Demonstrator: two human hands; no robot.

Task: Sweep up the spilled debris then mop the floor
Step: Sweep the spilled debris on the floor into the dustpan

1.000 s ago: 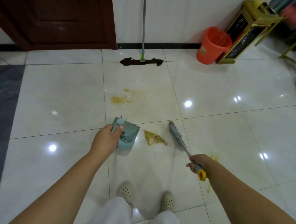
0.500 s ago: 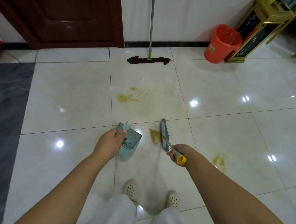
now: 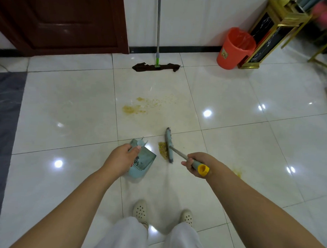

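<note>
my left hand (image 3: 123, 158) is curled round the handle of the pale blue dustpan (image 3: 142, 161), which sits tilted on the tiled floor (image 3: 66, 111) with its open lip turned toward the small brush (image 3: 169, 145). my right hand (image 3: 198, 165) grips the brush's grey handle near its yellow end cap, fingers wrapped round it. the brush head lies on the floor just right of a small heap of yellowish crumbs (image 3: 162, 150), which it touches along its left edge; the heap lies between brush and dustpan, near the pan's lip but not yet in it. dark specks show inside the pan, too small to name.

progress, as i judge it: sweeping is under way and well short of done. a larger scatter of crumbs (image 3: 139, 106) lies untouched farther ahead on the next tile, and a yellow smear (image 3: 238, 172) shows by my right forearm. the flat mop (image 3: 156, 66) stands against the wall with its dark cloth head on the floor, beside the dark door (image 3: 66, 20), apparently not yet taken up. the orange bin (image 3: 234, 49) with its liner stands near the wall to the right, a likely place for emptying the pan. mopping remains entirely ahead.
</note>
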